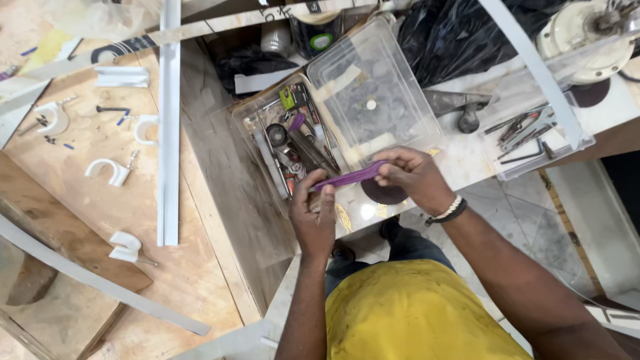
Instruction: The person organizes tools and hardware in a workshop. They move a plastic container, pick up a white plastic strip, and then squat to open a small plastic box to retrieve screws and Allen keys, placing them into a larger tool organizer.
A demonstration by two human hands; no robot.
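Both hands pinch a slim purple plastic strip (348,177), left hand (313,217) closed on its near end, right hand (411,175) on the far end, just before the clear tool-filled plastic box (253,123); it looks light, bendy, best gripped endwise.

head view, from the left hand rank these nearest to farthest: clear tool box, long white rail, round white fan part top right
From the left hand:
1. Clear tool box, just above it on the bench.
2. Long white rail, off to its left on the plywood.
3. Round white fan part, far upper right corner.
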